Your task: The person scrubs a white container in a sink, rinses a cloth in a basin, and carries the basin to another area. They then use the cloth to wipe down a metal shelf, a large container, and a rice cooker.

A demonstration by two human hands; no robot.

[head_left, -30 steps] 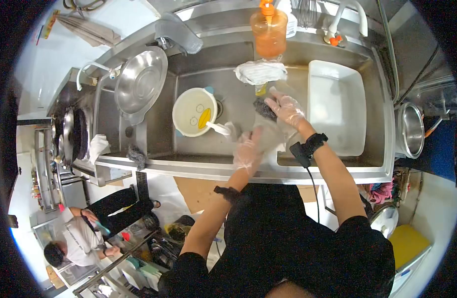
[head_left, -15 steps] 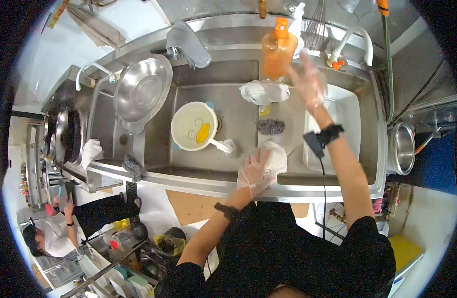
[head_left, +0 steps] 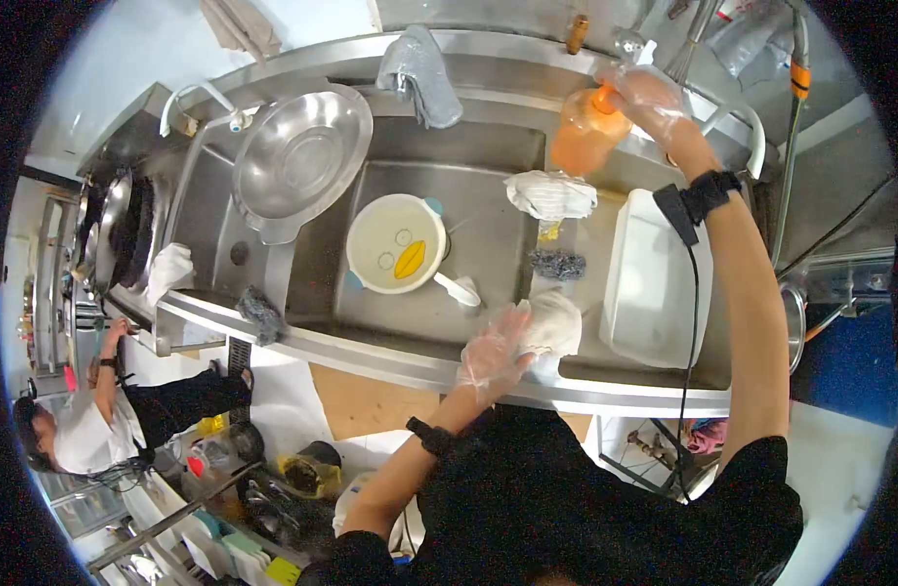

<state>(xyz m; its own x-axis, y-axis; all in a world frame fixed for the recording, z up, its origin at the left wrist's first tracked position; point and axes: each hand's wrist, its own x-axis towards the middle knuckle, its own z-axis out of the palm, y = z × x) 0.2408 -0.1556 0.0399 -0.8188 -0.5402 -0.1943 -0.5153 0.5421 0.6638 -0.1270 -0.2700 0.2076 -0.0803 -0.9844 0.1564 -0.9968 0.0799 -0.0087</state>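
My right hand, in a clear plastic glove, is closed round the orange top of a pump bottle filled with orange liquid. The bottle stands tilted at the back of the sink. My left hand, gloved too, lies with its fingers stretched out at the edge of a white cloth by the sink's front rim. Just behind that cloth are a dark grey scrubber and a striped folded cloth. To the left, a white pan with a yellow beak design sits in the basin.
A large steel bowl leans in the left basin. A white tub stands on the right. A grey towel hangs over the rear tap. Another person is at the far left. A cable hangs from my right wrist.
My right hand has moved up and right from above the tub and taken hold of the bottle's top. The bottle now leans. My left hand stays by the white cloth.
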